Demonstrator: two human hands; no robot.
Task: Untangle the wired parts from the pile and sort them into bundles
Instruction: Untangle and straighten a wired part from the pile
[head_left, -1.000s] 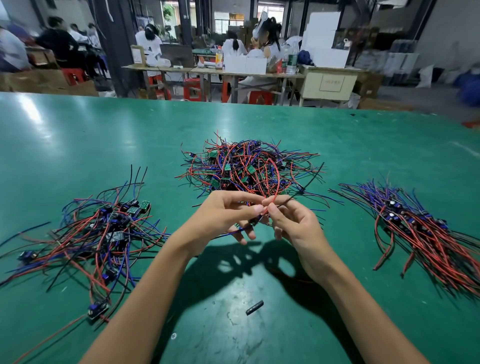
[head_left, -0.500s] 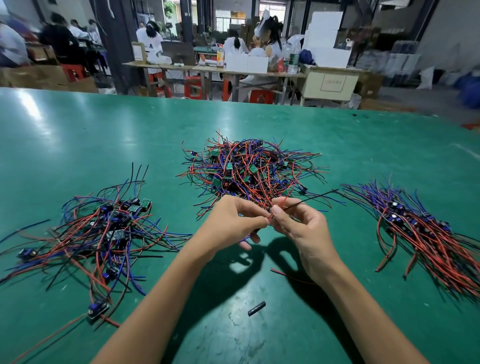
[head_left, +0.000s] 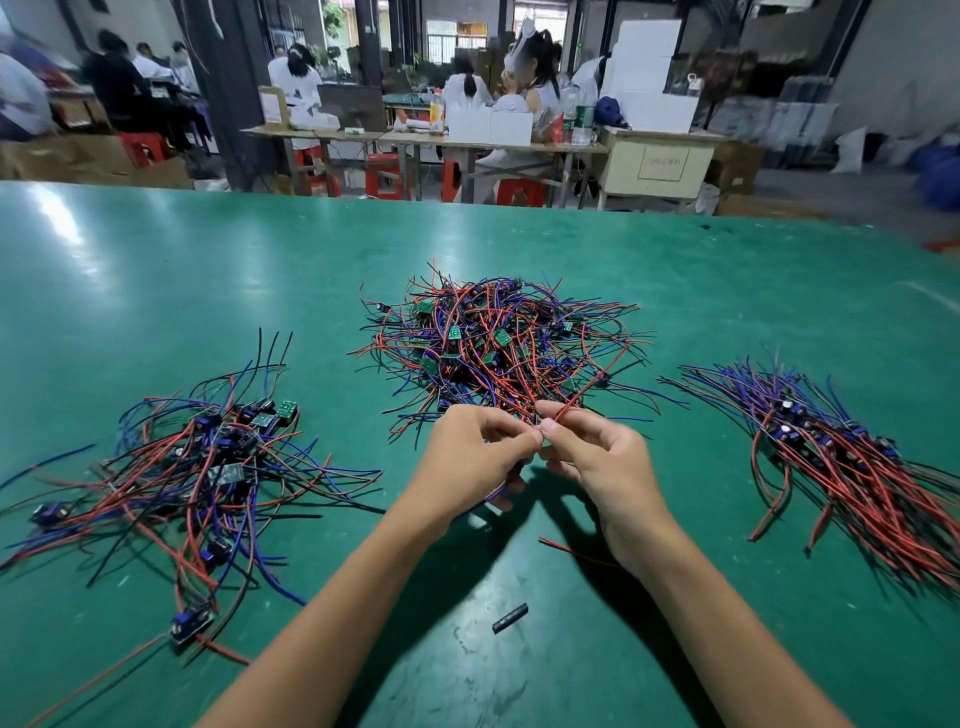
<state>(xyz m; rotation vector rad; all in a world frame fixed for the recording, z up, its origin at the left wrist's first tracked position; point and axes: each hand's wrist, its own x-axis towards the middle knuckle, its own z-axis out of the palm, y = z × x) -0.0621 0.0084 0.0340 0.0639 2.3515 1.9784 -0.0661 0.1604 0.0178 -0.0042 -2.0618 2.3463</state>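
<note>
While both hands meet just in front of the tangled pile, the left hand and right hand each pinch wires of one wired part, its board probably hidden in the left palm. A red lead runs back into the pile; tugging could drag neighbours along.

tangled pile mid-table; loose bundle left; aligned bundle right.

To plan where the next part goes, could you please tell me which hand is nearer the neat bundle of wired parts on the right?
Right. The right hand is between it and the left hand; the bundle lies off to its right.
</note>
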